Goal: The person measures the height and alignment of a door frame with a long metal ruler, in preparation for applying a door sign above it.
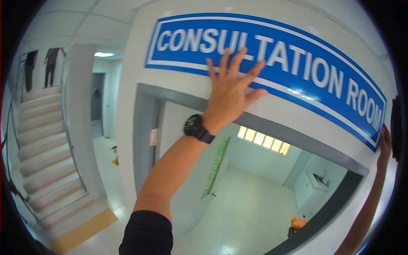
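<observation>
A long blue sign (280, 87) with a white border and the white words "CONSULTATION ROOM" is on the wall above a doorway. Spread across its lower left part is my left hand (229, 95), fingers apart, palm toward the sign and nothing gripped. A black watch (198, 128) is on that wrist, below it a black sleeve (146, 233). At the far right, my right hand (384, 142) touches the sign's lower right end with its fingers stretched upward along the edge. Its palm is turned away and partly hidden.
Below the sign is a grey door frame (146, 123) with an open door (187, 191). A sink counter (312, 187) and an orange item (298, 222) are inside. Stairs (51, 140) rise at left, where two people (52, 68) stand. A dark object (396, 127) borders the right edge.
</observation>
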Tool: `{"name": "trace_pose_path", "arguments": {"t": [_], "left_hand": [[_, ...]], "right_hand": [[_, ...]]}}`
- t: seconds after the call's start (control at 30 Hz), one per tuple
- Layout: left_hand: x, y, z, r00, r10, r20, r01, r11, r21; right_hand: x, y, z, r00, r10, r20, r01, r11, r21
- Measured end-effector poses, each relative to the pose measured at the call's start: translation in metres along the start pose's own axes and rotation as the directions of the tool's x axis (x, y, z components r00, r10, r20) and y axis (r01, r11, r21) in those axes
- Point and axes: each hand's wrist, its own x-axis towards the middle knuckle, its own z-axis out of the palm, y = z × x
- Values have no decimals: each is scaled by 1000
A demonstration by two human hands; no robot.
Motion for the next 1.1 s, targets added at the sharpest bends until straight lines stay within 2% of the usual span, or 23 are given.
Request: {"name": "trace_pose_path", "arguments": {"t": [0.03, 0.1, 0.17, 0.23, 0.4, 0.43, 0.5, 0.57, 0.67, 0.87, 0.9, 0.97, 1.03, 1.1], "left_hand": [[-1, 0, -2, 1000, 17, -8, -18, 999, -45], [1, -1, 0, 1000, 5, 11, -5, 1000, 6], [1, 0, -1, 1000, 3, 24, -3, 999, 35], [2, 2, -3, 999, -1, 48, -2, 998, 60], [-1, -5, 5, 998, 27, 50, -33, 990, 139], [-1, -6, 7, 998, 42, 46, -47, 993, 111], [-2, -9, 9, 998, 34, 44, -41, 986, 163], [-2, -10, 9, 998, 53, 32, -58, 986, 159], [-3, -14, 12, 997, 72, 26, -75, 976, 206], [-3, -16, 14, 996, 80, 29, -84, 975, 205], [-3, -17, 13, 997, 74, 36, -80, 975, 208], [-2, -11, 9, 996, 59, 59, -70, 977, 199], [1, -4, -1, 995, 74, 66, -82, 988, 128], [7, 4, -5, 994, 103, 23, -103, 994, 19]], "right_hand": [[-4, -15, -1, 1000, -28, 0, 28, 1000, -10], [-15, -40, 3, 1000, -7, -8, 7, 1000, 5], [-18, -60, 4, 998, 56, 29, -60, 991, 123], [-26, -80, 10, 995, 98, -6, -96, 984, 150], [-28, -92, 17, 992, 111, -57, -97, 973, 208], [-26, -88, 18, 992, 109, -58, -92, 966, 240], [-27, -93, 18, 988, 134, -72, -115, 969, 219], [-29, -100, 21, 979, 180, -96, -148, 951, 273], [-30, -102, 21, 980, 176, -89, -154, 965, 210], [-33, -112, 25, 964, 230, -135, -194, 952, 235], [-32, -105, 24, 964, 230, -132, -194, 952, 238], [-29, -93, 23, 988, 86, -131, -56, 974, 217], [-27, -88, 18, 991, 59, -123, -49, 995, 83], [-22, -72, 14, 997, 68, -41, -58, 976, 210]]}}
